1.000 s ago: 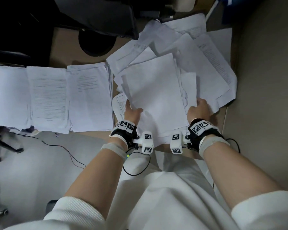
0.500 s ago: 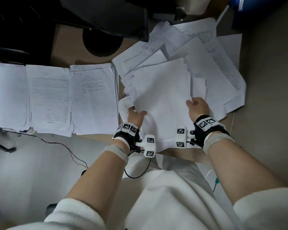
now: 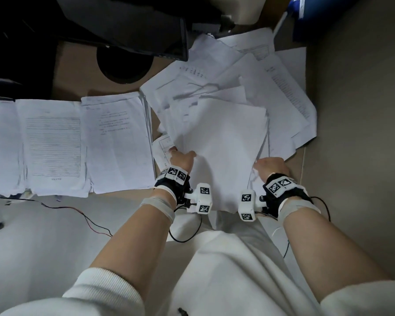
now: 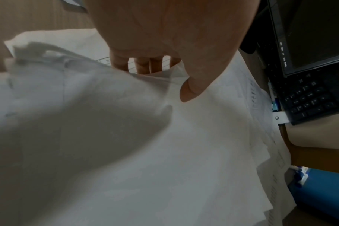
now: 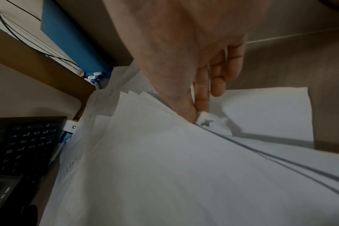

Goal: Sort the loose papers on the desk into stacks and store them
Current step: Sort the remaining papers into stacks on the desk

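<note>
Over on the left of the bench, three sorted stacks lie side by side, squared up. Just right of them sits the loose heap, fanned at all angles toward the bench's right edge, and on top of it the bundle of sheets both hands are working.

This stuff looks light and floppy, I'd say, thin sheets that slide over one another and crease easily, so the sensible hold is at the two side edges, low down, thumb above and fingers beneath.

Left hand is doing just that: thumb pressed on the top sheet, fingers tucked under the bundle's left edge, a clear pinch.

Right hand is on the opposite edge, fingers curled down against the sheet edges and closed on the bundle, a crumpled corner bunched at the fingertips. The bundle's near end overhangs the bench toward the person's lap.
</note>
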A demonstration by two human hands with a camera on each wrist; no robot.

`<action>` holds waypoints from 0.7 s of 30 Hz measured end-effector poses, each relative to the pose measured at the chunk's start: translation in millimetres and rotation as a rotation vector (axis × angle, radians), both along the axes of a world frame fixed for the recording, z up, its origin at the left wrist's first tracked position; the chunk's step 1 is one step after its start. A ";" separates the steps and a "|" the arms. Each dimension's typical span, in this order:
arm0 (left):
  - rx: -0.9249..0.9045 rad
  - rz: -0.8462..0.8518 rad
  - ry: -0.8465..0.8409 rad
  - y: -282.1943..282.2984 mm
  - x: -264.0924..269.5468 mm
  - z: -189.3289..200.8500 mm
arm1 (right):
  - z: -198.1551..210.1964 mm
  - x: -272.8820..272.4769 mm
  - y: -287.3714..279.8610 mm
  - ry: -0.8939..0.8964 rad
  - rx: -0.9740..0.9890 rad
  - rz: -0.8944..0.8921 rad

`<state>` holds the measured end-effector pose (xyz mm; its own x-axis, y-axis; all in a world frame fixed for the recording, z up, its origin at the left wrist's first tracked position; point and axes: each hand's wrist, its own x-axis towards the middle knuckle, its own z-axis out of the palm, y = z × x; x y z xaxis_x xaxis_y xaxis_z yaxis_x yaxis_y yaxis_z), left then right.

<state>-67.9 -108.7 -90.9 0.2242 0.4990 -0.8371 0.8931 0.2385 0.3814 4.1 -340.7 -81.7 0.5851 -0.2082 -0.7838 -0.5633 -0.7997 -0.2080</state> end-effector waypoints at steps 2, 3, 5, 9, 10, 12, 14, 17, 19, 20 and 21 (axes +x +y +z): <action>0.003 -0.016 -0.008 -3.6 -0.8 1.9 | -0.5 -1.7 -2.5 0.010 -0.009 0.078; -0.001 -0.024 -0.012 -5.2 -2.1 4.3 | -1.9 -3.2 -4.1 -0.044 -0.003 0.097; -0.002 -0.041 -0.032 -7.7 -6.3 6.2 | -5.9 -4.7 -5.6 -0.195 -0.005 -0.010; 0.005 -0.137 -0.027 -9.0 -11.7 5.9 | -2.2 4.9 8.6 -0.173 0.131 -0.077; 0.000 -0.145 -0.030 -10.0 -11.9 8.4 | -0.5 7.6 13.8 -0.154 0.144 -0.052; -0.014 -0.118 -0.049 -10.8 -11.7 8.3 | 1.3 8.4 23.4 -0.147 0.131 0.025; -0.042 -0.056 -0.065 -13.2 -10.4 14.0 | 1.9 6.1 32.9 -0.137 0.077 0.122; -0.080 0.006 -0.002 -9.5 -12.5 17.3 | 2.3 0.0 44.6 -0.103 0.022 0.225; -0.095 0.019 0.031 -5.8 -16.5 15.8 | 5.0 -4.3 49.4 -0.086 0.036 0.222; -0.092 0.008 0.026 -4.4 -18.3 14.7 | 8.4 -5.9 50.6 -0.086 0.034 0.215; -0.092 0.007 0.018 -5.3 -18.7 18.9 | 10.0 -6.9 50.2 -0.098 0.029 0.212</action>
